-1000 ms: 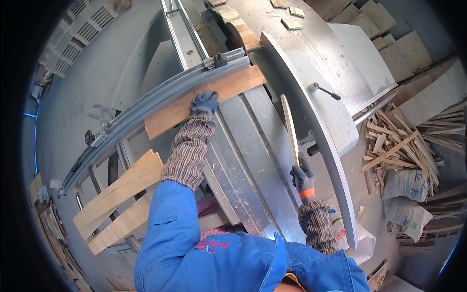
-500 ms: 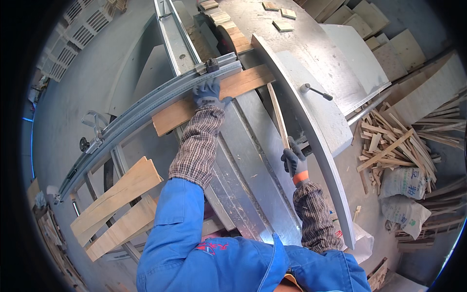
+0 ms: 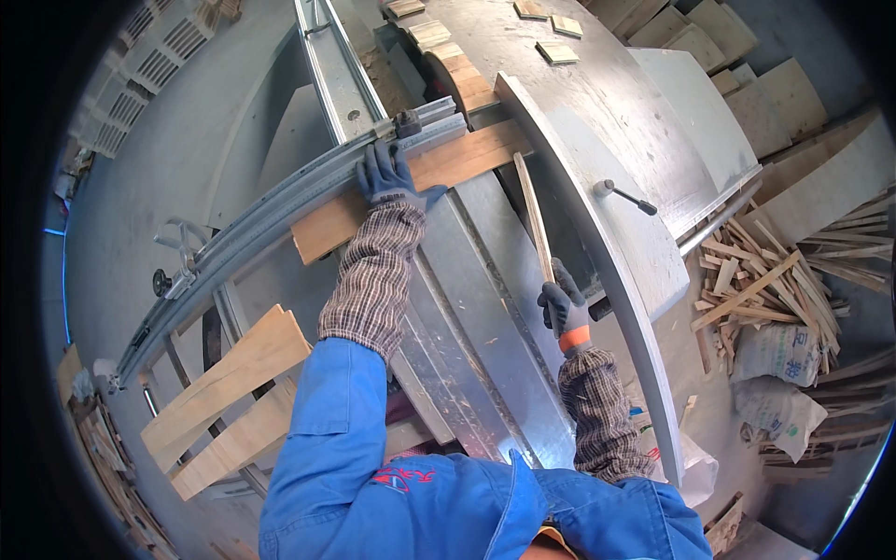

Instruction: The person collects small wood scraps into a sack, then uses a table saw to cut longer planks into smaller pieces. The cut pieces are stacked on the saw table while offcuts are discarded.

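Observation:
A wooden plank [image 3: 467,159] lies across the metal saw table [image 3: 481,271], along the slanted aluminium fence [image 3: 271,205]. My left hand [image 3: 387,177], in a dark glove, rests over the plank with its fingers stretched out toward the fence. A thin wooden stick [image 3: 533,219] is gripped in my right hand [image 3: 564,303], gloved with an orange cuff. The stick's far tip is at the plank's right end, beside the long grey rip fence [image 3: 597,252]. Cut wooden pieces [image 3: 462,75] stand in a row beyond the plank.
Two long boards [image 3: 229,373] lie at the left on the machine frame. Small cut squares [image 3: 557,52] sit on the far tabletop, near a lever [image 3: 625,196]. A pile of offcut strips [image 3: 761,285] and white sacks [image 3: 775,355] occupy the floor at right.
My left hand's fingers have straightened from a curled pose and shifted slightly left. The plank and the stick in my right hand stay nearly in place; the view has shifted a little.

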Demonstrator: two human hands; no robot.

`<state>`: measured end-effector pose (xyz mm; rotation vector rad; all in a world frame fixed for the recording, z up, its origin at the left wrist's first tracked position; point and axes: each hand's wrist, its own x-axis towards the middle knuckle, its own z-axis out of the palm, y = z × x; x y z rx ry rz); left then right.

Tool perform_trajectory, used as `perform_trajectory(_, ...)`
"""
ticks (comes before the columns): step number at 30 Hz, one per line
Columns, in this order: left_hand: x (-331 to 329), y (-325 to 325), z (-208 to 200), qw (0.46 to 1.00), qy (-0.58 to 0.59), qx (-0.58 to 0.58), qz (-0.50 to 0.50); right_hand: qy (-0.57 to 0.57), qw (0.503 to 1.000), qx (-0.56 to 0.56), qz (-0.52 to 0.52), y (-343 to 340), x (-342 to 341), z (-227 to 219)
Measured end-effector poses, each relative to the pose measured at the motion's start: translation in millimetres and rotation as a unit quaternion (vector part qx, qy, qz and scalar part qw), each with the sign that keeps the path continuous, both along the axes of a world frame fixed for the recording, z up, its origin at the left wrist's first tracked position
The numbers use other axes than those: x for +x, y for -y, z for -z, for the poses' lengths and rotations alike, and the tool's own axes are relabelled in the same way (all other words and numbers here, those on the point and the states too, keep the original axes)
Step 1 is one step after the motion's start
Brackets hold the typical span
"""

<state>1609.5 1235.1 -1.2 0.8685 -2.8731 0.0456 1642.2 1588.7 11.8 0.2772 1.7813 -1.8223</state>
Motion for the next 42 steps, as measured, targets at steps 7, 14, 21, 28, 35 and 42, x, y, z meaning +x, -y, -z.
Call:
perform_trajectory(7,-11,12,8,1.000,-0.012,0.004,0.004,-0.001,1.000,0.011,0.010,15,-13,2)
perform_trajectory(14,-20,22,16,1.000,-0.001,0.005,-0.005,0.001,1.000,-0.005,0.001,25,-25,6)
perform_trajectory(21,-31,31,19,1.000,0.008,0.009,-0.016,-0.009,0.999,0.025,-0.018,44,-56,18)
perform_trajectory(28,-33,36,20,0.999,0.026,0.020,-0.014,-0.026,1.000,0.012,0.007,40,-54,27)
perform_trajectory(35,-29,42,26,0.998,0.048,0.026,-0.011,-0.031,0.999,0.042,0.016,4,-9,41)
perform_trajectory(42,-9,28,12,0.996,0.072,0.020,0.041,-0.081,0.995,0.061,0.009,-21,17,45)
